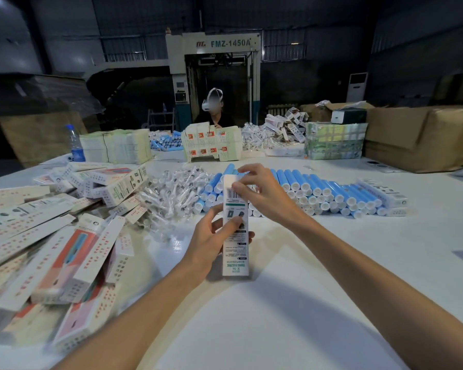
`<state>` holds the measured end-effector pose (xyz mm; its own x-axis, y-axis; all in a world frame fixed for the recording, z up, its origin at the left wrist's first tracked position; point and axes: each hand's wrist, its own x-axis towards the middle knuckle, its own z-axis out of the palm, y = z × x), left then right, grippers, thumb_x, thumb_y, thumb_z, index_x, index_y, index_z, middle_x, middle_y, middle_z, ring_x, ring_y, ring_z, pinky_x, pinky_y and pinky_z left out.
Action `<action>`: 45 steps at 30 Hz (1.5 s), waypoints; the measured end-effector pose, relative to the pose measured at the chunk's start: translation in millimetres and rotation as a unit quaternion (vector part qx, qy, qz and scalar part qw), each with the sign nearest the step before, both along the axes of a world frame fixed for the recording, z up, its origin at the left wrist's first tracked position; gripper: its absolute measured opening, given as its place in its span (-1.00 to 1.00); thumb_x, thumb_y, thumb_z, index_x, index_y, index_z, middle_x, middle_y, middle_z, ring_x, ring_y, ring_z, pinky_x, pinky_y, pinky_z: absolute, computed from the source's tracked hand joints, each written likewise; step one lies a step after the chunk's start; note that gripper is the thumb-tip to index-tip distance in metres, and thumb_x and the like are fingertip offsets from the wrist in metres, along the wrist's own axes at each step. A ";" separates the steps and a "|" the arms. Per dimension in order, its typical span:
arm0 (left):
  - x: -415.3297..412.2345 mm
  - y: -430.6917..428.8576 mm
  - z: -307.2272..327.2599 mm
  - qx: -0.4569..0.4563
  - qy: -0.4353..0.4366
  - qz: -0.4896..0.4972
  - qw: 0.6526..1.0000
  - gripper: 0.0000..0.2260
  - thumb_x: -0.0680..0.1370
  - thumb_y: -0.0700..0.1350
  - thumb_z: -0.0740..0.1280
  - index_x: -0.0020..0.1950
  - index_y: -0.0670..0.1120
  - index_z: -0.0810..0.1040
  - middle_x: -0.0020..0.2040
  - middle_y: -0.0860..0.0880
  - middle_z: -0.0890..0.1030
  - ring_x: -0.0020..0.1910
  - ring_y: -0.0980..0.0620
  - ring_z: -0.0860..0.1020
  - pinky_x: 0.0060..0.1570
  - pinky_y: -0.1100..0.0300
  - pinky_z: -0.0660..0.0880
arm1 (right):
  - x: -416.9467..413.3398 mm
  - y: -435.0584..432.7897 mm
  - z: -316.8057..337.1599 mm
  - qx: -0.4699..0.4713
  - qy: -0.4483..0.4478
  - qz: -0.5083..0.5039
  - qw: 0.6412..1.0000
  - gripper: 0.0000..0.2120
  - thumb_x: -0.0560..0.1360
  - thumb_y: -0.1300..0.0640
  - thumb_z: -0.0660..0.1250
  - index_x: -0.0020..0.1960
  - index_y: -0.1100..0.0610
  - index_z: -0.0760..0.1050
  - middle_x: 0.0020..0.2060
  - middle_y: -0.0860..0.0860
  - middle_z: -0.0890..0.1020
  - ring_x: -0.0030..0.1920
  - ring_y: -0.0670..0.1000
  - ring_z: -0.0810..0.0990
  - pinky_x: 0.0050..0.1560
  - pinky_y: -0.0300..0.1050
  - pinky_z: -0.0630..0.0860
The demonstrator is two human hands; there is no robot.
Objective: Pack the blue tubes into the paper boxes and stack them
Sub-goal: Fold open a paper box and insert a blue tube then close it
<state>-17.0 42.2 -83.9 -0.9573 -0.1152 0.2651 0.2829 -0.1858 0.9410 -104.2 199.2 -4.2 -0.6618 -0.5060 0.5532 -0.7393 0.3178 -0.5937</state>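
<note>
Over the middle of the white counter (305, 303), just in front of the heap of blue tubes (318, 193), we logged one paper box (235, 259) held in both hands. The left hand (211, 244) wrapped the box around its middle, thumb across the printed face, fingers behind. The right hand (262, 193) pinched the far top end, thumb by the barcode and index curled over the end flap. The flap looked down or nearly down; we could not tell if it was tucked. Whether a tube was inside was hidden. On handling, we judged the box to be thin card: light, stiff along its length, easy to crush on the broad faces. So the grip belonged on the narrow edges near mid-length with light pressure, fingertips only at the flap. The tubes looked like rigid smooth plastic, likely to roll and a bit slick, best taken round the barrel. The box's long axis ran away from the wearer, with the near end low, touching the counter or just above it, unclear which. Its flap end was raised and pointed at the tube heap. The tubes lay side by side in stacked rows, long axes also running away, white caps facing the camera. A loose pile of boxes (64, 249) sat well to the left, with clear-wrapped small parts (171, 193) between that pile and the tubes.
</note>
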 end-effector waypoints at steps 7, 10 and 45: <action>-1.8 -6.6 0.0 -0.056 0.005 0.039 0.998 -0.50 0.51 0.09 0.54 0.42 0.06 0.52 0.14 -0.10 0.76 0.18 -0.13 0.72 0.16 -0.04 0.66 | 20.0 15.8 -39.4 -0.084 -0.133 0.039 0.987 -0.57 0.65 -0.03 0.38 0.48 -0.06 0.39 0.26 -0.09 0.61 0.21 -0.11 0.61 0.13 -0.16 0.58; -3.3 -8.2 0.4 -0.081 0.020 0.041 0.996 -0.44 0.51 0.10 0.57 0.46 0.19 0.45 0.17 -0.06 0.76 0.20 -0.10 0.72 0.17 -0.01 0.67 | 27.7 16.4 -54.1 -0.123 -0.124 0.075 0.982 -0.55 0.65 0.10 0.40 0.50 -0.04 0.40 0.24 -0.03 0.65 0.24 -0.05 0.62 0.21 -0.05 0.60; -14.6 5.5 17.0 -0.150 0.042 -0.059 0.986 -0.40 0.58 -0.20 0.54 0.48 0.19 0.37 0.16 -0.11 0.75 0.16 -0.08 0.73 0.00 0.08 0.68 | 3.9 31.4 -34.4 -0.238 -0.234 0.057 0.941 -0.74 0.69 -0.06 0.29 0.28 0.07 0.41 0.01 0.02 0.77 -0.01 0.03 0.75 -0.03 -0.20 0.63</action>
